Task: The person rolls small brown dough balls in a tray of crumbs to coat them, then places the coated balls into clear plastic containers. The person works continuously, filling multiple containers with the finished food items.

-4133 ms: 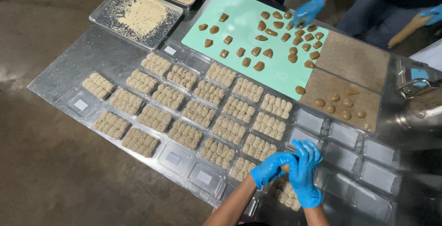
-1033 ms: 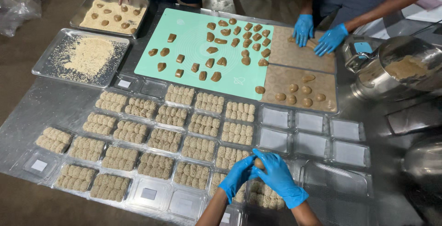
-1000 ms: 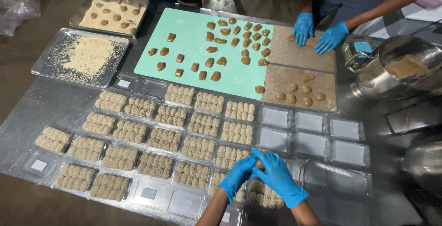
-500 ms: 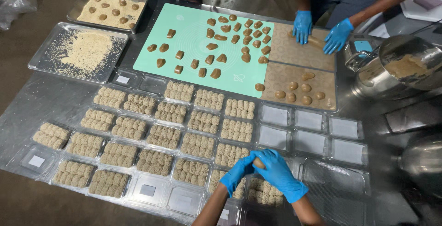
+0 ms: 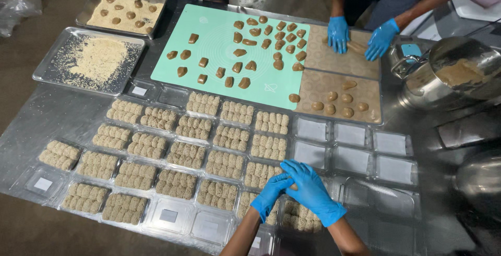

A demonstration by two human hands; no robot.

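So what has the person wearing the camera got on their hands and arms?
Both the left hand and the right hand wear bright blue disposable gloves, thin and close-fitting, ending at the wrists. Above the gloves the forearms are bare: no sleeves, watch or bands show. The gloves carry no visible markings.

Clear plastic trays — rectangular (white labels inside) — cover table.

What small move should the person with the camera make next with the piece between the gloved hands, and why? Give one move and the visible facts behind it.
Probably lower the small brown piece, pinched between the left hand and right hand, into the partly filled clear tray just below. The trays to the left look full of crumb-coated pieces, while the clear trays to the right hold none.
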